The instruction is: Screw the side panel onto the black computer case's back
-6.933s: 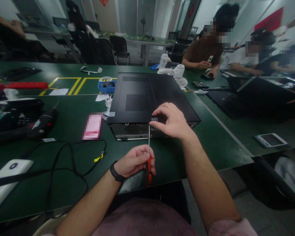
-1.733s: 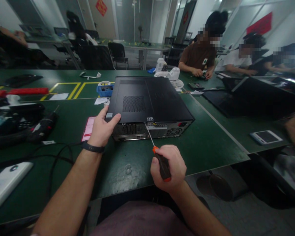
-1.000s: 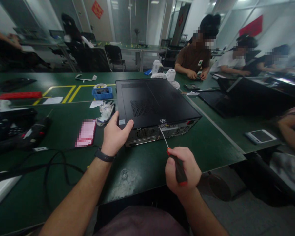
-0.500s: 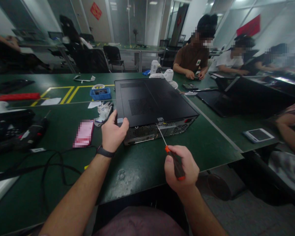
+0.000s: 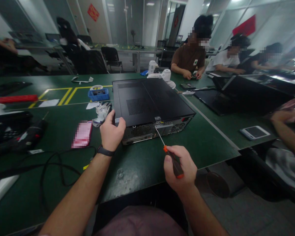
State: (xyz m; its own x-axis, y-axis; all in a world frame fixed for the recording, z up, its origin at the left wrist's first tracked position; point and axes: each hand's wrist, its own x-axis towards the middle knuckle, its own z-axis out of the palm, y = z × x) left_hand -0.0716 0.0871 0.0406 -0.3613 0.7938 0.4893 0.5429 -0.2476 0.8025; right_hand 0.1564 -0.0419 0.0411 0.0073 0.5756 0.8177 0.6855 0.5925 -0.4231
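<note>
A black desktop computer case lies flat on the green table, its metal back panel facing me. At its near left corner, my left hand grips the edge, thumb apart from the fingers, which partly hide behind the case. My right hand is closed round the dark, orange-ended handle of a screwdriver. The thin shaft slants up to the left, its tip at the upper middle of the back panel. Whether the tip sits in a screw is too small to tell.
Left of the case are grey gloves, a blue bin, a pink phone, a power drill and black cables. At right lie a white phone and black panels. A co-worker sits opposite.
The screwdriver tip sits slightly lower against the back panel than before. The whole view has shifted a little; my left hand keeps its place on the case corner.
</note>
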